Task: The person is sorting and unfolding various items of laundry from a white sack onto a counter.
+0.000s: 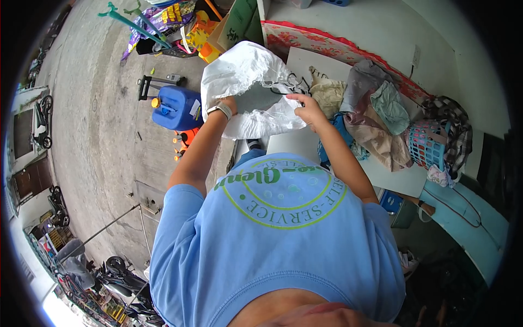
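Observation:
A white woven sack (233,65) with a frayed rim is held in front of me, its mouth gaping upward. My left hand (230,105), with a watch at the wrist, grips the sack's near left rim, its fingers partly hidden inside the mouth. At the right rim is my right hand (308,110), the index finger stretched along the edge and the other fingers curled on the sack. Black wire hangers (297,83) lie at the right side of the opening, just beyond my right fingertips. The sack's interior looks grey, and its bottom cannot be made out.
Crumpled clothes (367,110) and a blue plastic basket (427,143) lie on the white table (396,178) at right. A blue jerrycan (177,107), orange bottles (186,138) and a folded trolley (144,87) stand left on the concrete. A filled black crate (175,51) stands beyond.

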The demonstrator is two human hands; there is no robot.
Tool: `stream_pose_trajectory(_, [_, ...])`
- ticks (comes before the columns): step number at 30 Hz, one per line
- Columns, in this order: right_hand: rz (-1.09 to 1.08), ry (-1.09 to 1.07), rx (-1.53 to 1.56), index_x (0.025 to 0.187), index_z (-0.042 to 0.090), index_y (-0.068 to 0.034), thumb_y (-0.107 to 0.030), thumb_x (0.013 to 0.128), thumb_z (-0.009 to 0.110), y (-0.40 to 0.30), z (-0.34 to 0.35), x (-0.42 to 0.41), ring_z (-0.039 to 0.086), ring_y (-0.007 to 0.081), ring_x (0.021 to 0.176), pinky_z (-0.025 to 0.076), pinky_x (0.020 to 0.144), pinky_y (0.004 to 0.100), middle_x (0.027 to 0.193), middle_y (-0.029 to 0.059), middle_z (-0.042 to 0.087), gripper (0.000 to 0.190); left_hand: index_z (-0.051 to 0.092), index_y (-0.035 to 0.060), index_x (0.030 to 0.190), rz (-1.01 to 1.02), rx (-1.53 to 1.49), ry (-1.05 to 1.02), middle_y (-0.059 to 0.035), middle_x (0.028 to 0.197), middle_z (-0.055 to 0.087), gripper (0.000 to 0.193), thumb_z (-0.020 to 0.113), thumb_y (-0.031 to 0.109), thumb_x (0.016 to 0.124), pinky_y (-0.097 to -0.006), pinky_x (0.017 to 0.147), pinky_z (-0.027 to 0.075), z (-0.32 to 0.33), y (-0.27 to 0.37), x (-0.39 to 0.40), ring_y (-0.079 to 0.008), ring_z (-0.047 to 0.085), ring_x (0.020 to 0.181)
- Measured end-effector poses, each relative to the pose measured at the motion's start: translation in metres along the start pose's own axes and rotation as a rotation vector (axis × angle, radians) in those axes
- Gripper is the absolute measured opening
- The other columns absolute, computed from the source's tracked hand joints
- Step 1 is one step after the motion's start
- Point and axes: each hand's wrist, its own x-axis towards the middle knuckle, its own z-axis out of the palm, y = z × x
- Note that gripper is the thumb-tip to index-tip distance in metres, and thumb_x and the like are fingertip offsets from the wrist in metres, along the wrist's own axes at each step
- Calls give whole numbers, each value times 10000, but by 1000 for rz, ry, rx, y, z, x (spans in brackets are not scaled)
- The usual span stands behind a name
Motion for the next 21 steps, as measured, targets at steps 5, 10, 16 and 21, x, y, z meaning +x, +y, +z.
stream_pose_trajectory(5, [-202, 151, -380, 1087, 578, -13, 67, 596, 489, -46, 3, 6, 503, 292, 1015, 428, 815, 304, 1160, 170, 435, 506, 429, 127, 1261, 124, 86, 542, -122, 1330, 380, 575, 616, 275, 738, -348, 1034, 252, -59, -79, 37, -271, 342, 1231])
stream_pose_trajectory(10, [-446, 396, -647, 1241, 401, -4, 79, 603, 516, -71, 14, 8, 473, 364, 1051, 422, 855, 359, 1205, 214, 390, 653, 446, 97, 1234, 6, -352, 269, -122, 1182, 506, 511, 576, 310, 788, -333, 842, 440, -81, -89, 47, -256, 526, 992])
stream_pose_trajectory(16, [-440, 398, -717, 1335, 228, -15, 68, 636, 554, -93, 21, 11, 432, 369, 1128, 427, 863, 354, 1321, 237, 282, 776, 536, -35, 1082, -252, -638, -127, -157, 1110, 561, 553, 593, 415, 766, -378, 776, 496, -79, -27, 64, -225, 606, 882])
stream_pose_trajectory(21, [-380, 325, -718, 1339, 228, -21, 70, 656, 551, -100, 22, 8, 448, 364, 1122, 446, 843, 348, 1343, 239, 236, 761, 156, 256, 1386, 25, 330, 1, -169, 1443, 82, 974, 754, 299, 619, -653, 920, 260, -16, 36, 58, -423, 236, 1267])
